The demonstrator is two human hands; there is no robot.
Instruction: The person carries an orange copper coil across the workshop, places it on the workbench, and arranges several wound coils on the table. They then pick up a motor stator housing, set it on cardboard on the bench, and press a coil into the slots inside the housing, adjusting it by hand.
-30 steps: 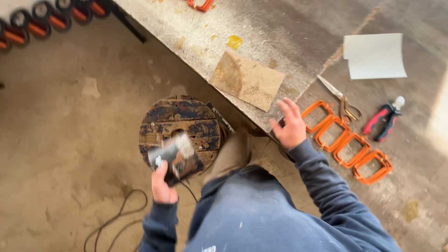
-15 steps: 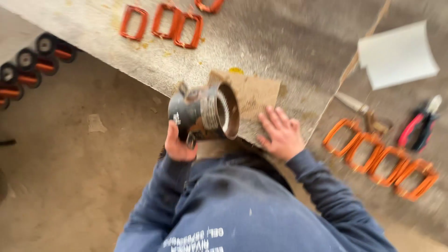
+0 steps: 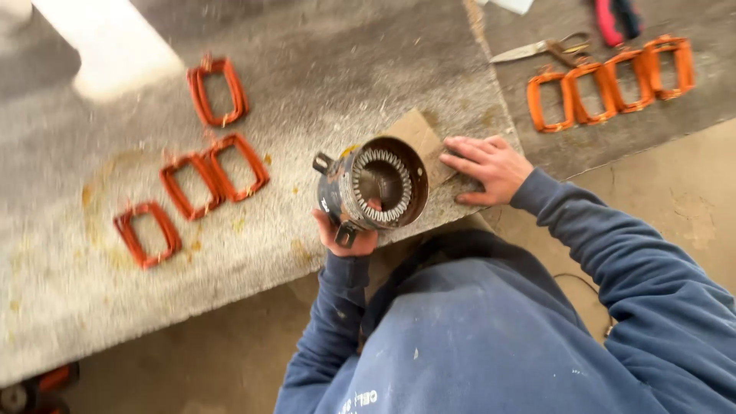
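Hands: left hand (image 3: 343,234) cups the underside of a motor stator housing (image 3: 373,189), fingers curled closed around its lower rim and mounting lug; right hand (image 3: 486,167) lies open and flat, palm down, gripping nothing.
Head view, stator housing: a round, dark metal shell with a ring of pale slotted laminations inside, its open bore tilted toward the camera. It sits at the near edge of the bench (image 3: 322,69), held just above or on the surface; which one cannot be told.
Head view, cardboard: a brown cardboard sheet (image 3: 415,132) lies partly behind the housing and under the right hand's fingertips, pinned flat.
Head view, left coil group: four orange-red wound coils (image 3: 217,175) rest well left of the housing, scattered on the grey bench top.
Head view, right coil group: a row of orange coils (image 3: 609,77) lies on a darker mat at upper right, near a pair of scissors (image 3: 540,49) and a red-handled tool (image 3: 616,17), well apart from both hands.
Head view, body: a blue sleeve and sweatshirt (image 3: 491,337) fill the lower frame; the floor shows beneath the bench edge.
Handling note: judged from this pose, the housing looks heavy and is carried by one hand alone, so it should be set down squarely on the cardboard, lug clear of the edge, while the flat hand keeps the sheet from sliding.
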